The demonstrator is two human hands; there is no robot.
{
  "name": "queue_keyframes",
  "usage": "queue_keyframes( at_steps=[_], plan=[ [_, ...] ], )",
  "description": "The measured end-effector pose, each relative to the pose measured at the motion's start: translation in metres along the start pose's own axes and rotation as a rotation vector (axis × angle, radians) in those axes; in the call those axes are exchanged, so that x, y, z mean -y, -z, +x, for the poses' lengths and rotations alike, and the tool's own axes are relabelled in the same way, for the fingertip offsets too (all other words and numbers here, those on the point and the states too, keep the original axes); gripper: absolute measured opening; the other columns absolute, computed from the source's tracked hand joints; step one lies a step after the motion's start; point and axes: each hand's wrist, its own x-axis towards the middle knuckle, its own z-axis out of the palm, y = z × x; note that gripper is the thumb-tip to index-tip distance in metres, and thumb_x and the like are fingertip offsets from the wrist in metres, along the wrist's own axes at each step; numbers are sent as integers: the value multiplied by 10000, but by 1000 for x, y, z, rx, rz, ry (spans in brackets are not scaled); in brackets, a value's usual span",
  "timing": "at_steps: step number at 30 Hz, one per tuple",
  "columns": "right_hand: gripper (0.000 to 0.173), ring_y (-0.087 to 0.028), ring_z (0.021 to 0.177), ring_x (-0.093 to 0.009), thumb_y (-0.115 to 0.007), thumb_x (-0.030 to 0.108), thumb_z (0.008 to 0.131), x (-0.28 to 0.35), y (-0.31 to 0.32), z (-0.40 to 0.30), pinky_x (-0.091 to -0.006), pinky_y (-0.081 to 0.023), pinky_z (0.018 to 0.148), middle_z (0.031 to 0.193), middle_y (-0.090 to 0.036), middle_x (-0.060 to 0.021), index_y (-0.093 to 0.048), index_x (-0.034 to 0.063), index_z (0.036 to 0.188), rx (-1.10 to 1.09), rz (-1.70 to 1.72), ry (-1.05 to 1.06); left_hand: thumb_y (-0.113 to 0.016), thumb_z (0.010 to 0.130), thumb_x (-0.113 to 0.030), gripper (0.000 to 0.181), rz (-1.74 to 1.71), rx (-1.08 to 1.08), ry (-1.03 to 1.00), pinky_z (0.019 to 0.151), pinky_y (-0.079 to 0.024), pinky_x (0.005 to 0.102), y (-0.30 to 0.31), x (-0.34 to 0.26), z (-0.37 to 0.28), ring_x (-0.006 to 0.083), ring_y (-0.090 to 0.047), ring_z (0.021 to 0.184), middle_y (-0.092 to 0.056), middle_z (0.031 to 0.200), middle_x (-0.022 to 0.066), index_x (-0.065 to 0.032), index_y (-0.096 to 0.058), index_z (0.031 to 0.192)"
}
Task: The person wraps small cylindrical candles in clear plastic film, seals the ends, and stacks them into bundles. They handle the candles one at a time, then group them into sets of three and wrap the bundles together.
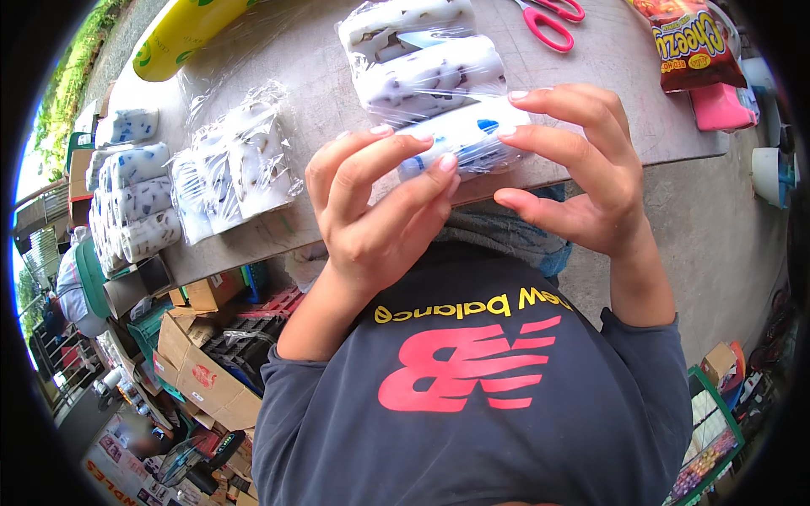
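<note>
Before me on the table lies a white wax-like cylinder with blue flecks [465, 140], under clear plastic film. My left hand [380, 202] is over its left end, thumb and fingertips bunched near its front side; whether they pinch film I cannot tell. At the right end, my right hand [582, 164] has its fingers spread, two fingertips at the cylinder and the thumb apart from it. Directly behind lies a white cylinder with dark flecks [436, 79], and beyond that another dark-flecked cylinder [411, 25], both covered by glossy film.
To the left are a film-wrapped bundle of speckled blocks [234, 164] and stacked speckled pieces [136, 196]. A yellow roll [190, 35] lies at the back left. Pink-handled scissors [549, 28], a snack packet [696, 50] and a pink container [724, 106] are right. Cardboard boxes [205, 373] stand below the table.
</note>
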Motion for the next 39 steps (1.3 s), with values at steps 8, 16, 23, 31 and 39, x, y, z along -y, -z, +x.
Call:
queue_keyframes(
  at_steps=[8,16,23,31,39],
  plan=[
    [231,-591,756,-212,-785,34,691,2,-46,1,-307,-490,627,858,-647,-55,-658,44,885,-395,-98,80,-745,794,-151,261,-33,-66,-143,775,-429,320,10,-1,8,192,-597,833,-650,930,15,-106,-617,1017],
    [243,-560,817,-179,-785,116,735,5,-62,-12,-291,-469,650,942,-639,-31,-653,81,936,-447,-168,276,-779,623,-198,261,110,-124,-51,754,-378,320,-7,3,0,156,-545,795,-603,895,-59,-187,-709,875],
    [438,-467,1027,-225,-804,342,703,26,-66,-1,-341,-414,871,1150,-589,-15,-673,164,1081,-271,-223,-132,-694,578,-172,275,104,-158,-390,621,-467,278,0,12,2,124,-528,691,-549,800,-49,-158,-724,851],
    [519,-487,986,-235,-831,378,602,21,-68,-6,-331,-427,844,1120,-603,-2,-678,127,1030,-236,-158,-104,-692,590,-54,344,140,-2,-265,581,-504,291,25,9,4,169,-581,729,-578,862,37,-38,-736,930],
    [558,-498,977,-235,-864,340,568,18,-65,-6,-333,-409,862,1107,-604,-18,-662,122,1040,-238,-161,-99,-793,698,-1,440,91,-77,124,698,-520,324,32,19,-10,256,-616,787,-629,1002,102,-18,-659,1117]
  ],
)
